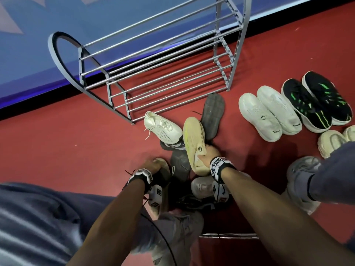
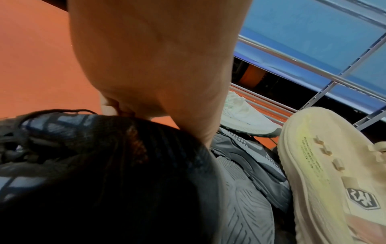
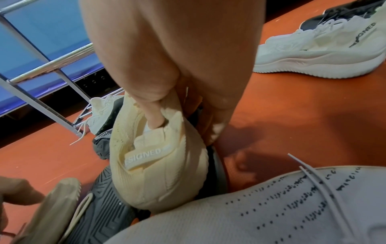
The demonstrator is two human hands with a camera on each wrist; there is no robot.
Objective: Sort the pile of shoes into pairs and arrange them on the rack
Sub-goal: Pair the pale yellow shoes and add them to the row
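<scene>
A grey tube rack (image 1: 157,60) stands against the blue wall. In front of it lies a pile of shoes on the red floor. My right hand (image 1: 208,152) grips a cream shoe (image 1: 193,141) at its heel collar, thumb (image 3: 153,115) tucked inside the opening of the cream shoe (image 3: 154,173). My left hand (image 1: 151,164) curls over a black shoe with a tan sole (image 1: 163,171), and the black shoe (image 2: 83,165) fills the left wrist view. A white knit shoe (image 1: 163,125) and dark upturned soles (image 1: 213,114) lie in the pile.
To the right, a white pair (image 1: 269,114) and a black-and-green pair (image 1: 317,100) stand side by side, with a cream pair (image 1: 332,141) partly behind my knee. My own grey shoes (image 1: 301,181) and legs flank the pile.
</scene>
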